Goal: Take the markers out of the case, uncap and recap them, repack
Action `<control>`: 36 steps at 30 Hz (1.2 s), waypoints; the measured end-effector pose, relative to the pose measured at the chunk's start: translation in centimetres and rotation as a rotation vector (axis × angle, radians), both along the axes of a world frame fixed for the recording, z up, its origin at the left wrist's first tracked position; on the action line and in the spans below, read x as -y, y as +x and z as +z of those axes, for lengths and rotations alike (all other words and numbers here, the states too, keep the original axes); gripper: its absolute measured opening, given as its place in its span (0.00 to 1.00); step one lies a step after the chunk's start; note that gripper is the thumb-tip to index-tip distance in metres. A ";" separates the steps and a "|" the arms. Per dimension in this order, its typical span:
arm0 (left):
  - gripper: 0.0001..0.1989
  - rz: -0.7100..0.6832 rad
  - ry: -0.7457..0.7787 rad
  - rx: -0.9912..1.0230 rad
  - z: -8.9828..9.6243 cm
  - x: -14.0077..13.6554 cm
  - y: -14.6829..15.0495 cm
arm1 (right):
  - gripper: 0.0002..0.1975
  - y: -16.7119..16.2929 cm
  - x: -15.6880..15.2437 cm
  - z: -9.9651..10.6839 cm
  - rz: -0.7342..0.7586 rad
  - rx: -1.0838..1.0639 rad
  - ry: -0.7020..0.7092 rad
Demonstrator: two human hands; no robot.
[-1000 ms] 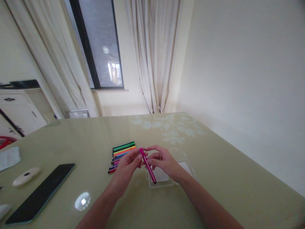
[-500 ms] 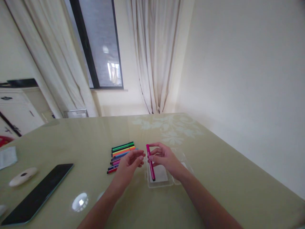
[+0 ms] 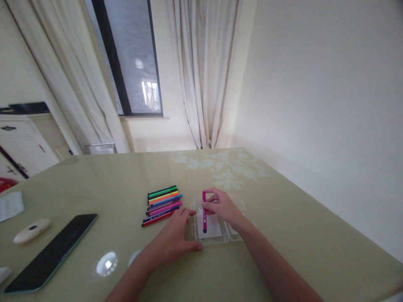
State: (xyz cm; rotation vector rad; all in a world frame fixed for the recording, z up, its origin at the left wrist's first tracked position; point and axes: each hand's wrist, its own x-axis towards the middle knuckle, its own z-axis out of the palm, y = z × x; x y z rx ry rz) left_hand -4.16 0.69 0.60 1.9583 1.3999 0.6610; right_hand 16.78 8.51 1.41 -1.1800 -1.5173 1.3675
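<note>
My right hand (image 3: 220, 205) pinches a magenta felt-tip pen (image 3: 204, 222) by its upper part, over a clear plastic case (image 3: 212, 242). The case lies open, with a white paper (image 3: 215, 230) in its left half. My left hand (image 3: 178, 235) is spread at the case's left edge, thumb and fingers apart and nothing between them; whether it touches the case I cannot tell. Left of the case several felt-tip pens (image 3: 162, 203) in green, yellow, orange, blue, purple, pink and red lie side by side. The fingers of my left hand hide the end of the red one.
On the left of the table (image 3: 126, 176) are a black tablet (image 3: 53, 251), a white oval object (image 3: 32, 230) and a pale folded cloth or paper (image 3: 11, 205). A round shiny disc (image 3: 106, 264) lies nearer me. A wall (image 3: 330, 105) runs along the right.
My right hand has brought the magenta pen slightly right, more upright, above the case. My left hand has turned and spread, moving down to the case's left edge.
</note>
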 end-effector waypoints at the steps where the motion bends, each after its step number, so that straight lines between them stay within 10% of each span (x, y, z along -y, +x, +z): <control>1: 0.40 -0.002 0.010 -0.007 0.0 0.0 0.0 | 0.22 -0.1 0.0 -0.1 0.006 0.005 0.003; 15: 0.34 -0.003 0.126 -0.106 0.0 0.2 1.0 | 0.21 -1.1 0.5 -1.1 0.044 0.391 0.229; 26: 0.25 -0.052 0.208 -0.253 0.4 0.6 1.2 | 0.20 -0.6 0.3 -0.7 0.059 0.303 0.156; 36: 0.20 -0.112 0.272 -0.362 0.5 0.3 1.0 | 0.05 -1.5 1.3 -0.4 0.043 0.572 0.379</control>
